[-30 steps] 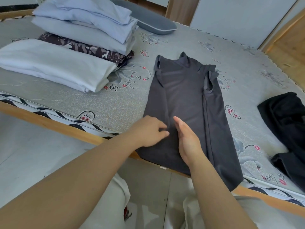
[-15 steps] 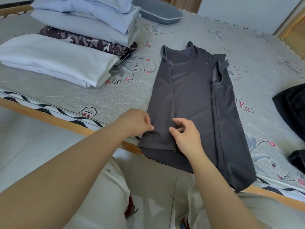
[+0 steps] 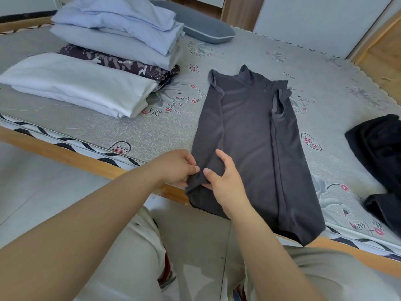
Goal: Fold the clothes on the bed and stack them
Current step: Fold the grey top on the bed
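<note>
A dark grey shirt (image 3: 251,135) lies lengthwise on the bed (image 3: 130,131), both sides folded inward, its hem hanging over the near edge. My left hand (image 3: 175,167) pinches the lower left folded edge of the shirt. My right hand (image 3: 221,181) grips the same bunched fold just to the right, thumb on top. A stack of folded clothes (image 3: 112,53) sits at the far left: a white piece, a camouflage piece and pale blue pieces.
A crumpled black garment (image 3: 382,157) lies at the right edge of the bed. A grey pillow (image 3: 199,25) sits at the back. The wooden bed rail (image 3: 71,157) runs along the near side, with pale floor below.
Both hands have closed on the shirt's lower left fold and gathered it together; earlier the right hand lay flatter on the cloth.
</note>
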